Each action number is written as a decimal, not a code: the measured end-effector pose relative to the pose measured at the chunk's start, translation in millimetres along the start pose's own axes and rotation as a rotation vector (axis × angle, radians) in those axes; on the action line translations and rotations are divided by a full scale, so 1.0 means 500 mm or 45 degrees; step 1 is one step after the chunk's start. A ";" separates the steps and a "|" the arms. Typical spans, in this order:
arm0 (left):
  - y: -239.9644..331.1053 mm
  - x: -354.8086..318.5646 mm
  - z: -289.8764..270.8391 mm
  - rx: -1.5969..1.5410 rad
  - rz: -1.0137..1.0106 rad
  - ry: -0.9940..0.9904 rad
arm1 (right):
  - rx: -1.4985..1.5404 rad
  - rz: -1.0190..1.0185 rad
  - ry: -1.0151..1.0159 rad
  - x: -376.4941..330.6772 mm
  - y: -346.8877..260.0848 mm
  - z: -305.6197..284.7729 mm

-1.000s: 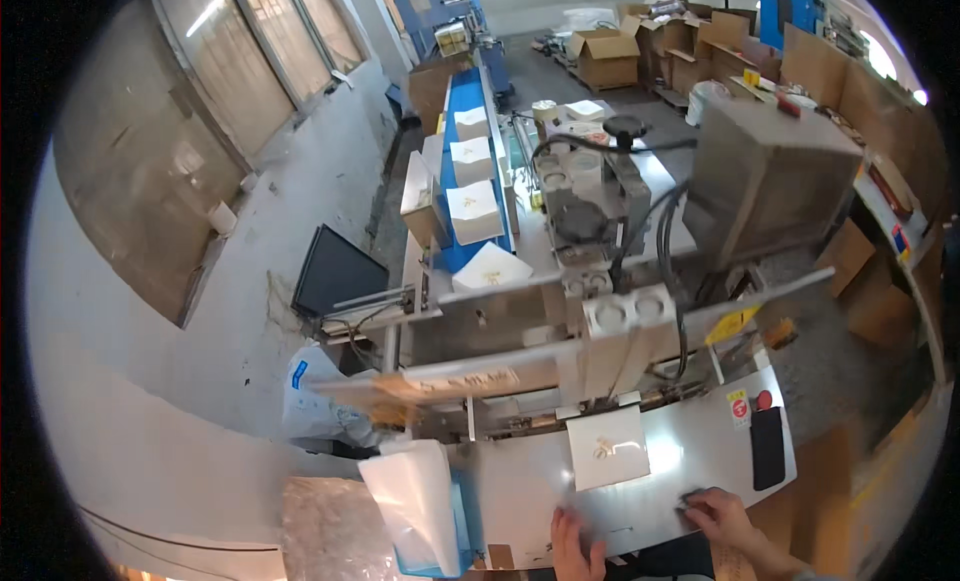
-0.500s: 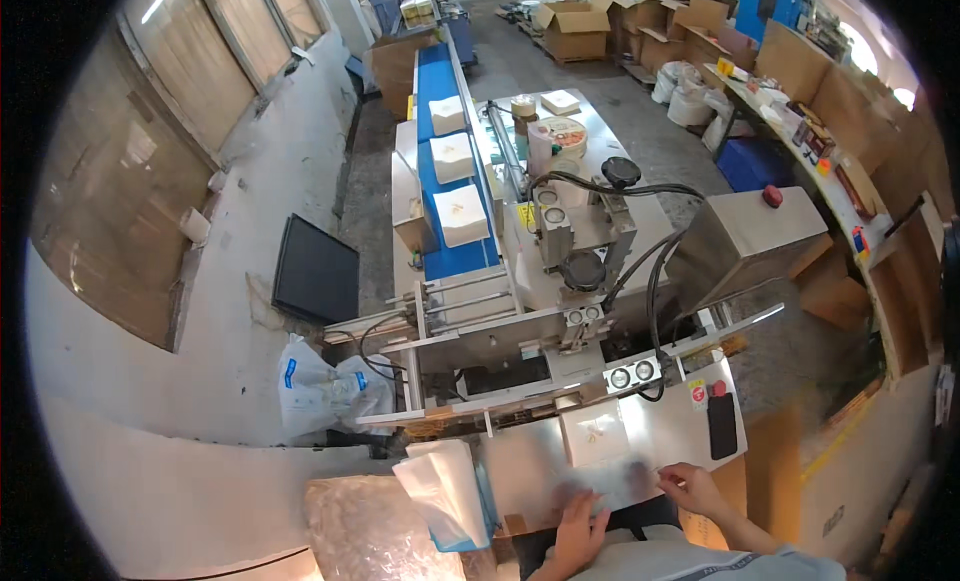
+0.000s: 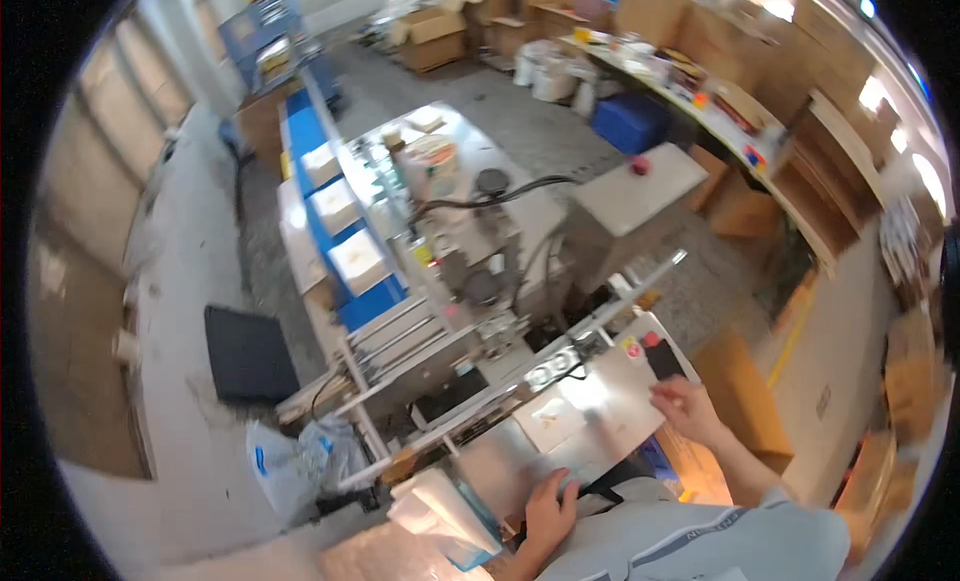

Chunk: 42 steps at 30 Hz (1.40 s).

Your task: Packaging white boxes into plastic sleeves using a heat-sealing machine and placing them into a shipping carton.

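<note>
"Where are the hands?"
"The left hand lies low and flat, fingers bent a bit. The right hand reaches up and out, fingers spread."
"And the arms?"
"Both come from the bottom, in grey sleeves."

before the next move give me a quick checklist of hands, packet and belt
1. Left hand on the steel table: ok, it lies flat at the near edge, beside the packet stack.
2. Right hand on the table: ok, at the right edge just below the black panel.
3. Either hand gripping anything: cannot tell, the picture is blurred.
4. Packet on the table: ok, it lies flat between the hands, and neither hand touches it.
5. Blue belt: ok, three white boxes sit on it in a row.
6. Hands out of the machine: ok, both are on the near table.
</note>
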<state>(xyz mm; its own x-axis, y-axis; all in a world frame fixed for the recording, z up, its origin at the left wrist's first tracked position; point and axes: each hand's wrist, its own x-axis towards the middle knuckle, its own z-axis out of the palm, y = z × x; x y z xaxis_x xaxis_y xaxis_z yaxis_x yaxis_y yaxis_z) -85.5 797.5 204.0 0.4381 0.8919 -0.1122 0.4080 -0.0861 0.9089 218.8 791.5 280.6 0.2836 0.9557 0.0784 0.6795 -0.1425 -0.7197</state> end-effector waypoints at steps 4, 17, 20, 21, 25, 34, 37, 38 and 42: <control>0.049 0.029 -0.005 0.153 -0.027 -0.058 | 0.165 -0.020 0.256 0.107 -0.034 -0.061; -0.149 0.140 0.049 -0.122 -0.515 0.442 | 0.385 0.190 -0.541 0.014 0.200 0.123; -0.253 0.176 0.070 -0.265 -0.681 0.469 | 0.402 0.176 -0.616 0.030 0.228 0.244; -0.267 0.193 0.085 -0.390 -0.809 0.424 | 0.402 0.282 -0.637 0.040 0.256 0.300; -0.219 0.247 0.120 -0.580 -0.645 0.399 | 0.545 0.460 -0.634 0.065 0.263 0.415; -0.239 0.168 0.142 -0.232 -0.698 0.201 | 0.469 0.291 -0.643 0.081 0.200 0.230; -0.264 0.139 0.147 -0.326 -0.716 0.236 | 0.564 -0.016 0.070 0.162 0.110 0.033; -0.278 0.133 0.148 -0.386 -0.783 0.238 | 0.741 0.270 0.252 0.199 0.061 -0.019; -0.256 0.168 0.156 -0.346 -0.763 0.144 | 0.228 -0.245 0.724 0.323 0.052 -0.107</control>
<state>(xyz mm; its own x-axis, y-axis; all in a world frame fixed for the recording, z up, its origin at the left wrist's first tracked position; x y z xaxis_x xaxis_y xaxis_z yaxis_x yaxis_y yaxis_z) -38.2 848.7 47.0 0.1058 0.7928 -0.6002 0.3318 0.5408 0.7729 318.5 928.6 311.2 0.5164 0.6664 0.5379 0.6446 0.1111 -0.7564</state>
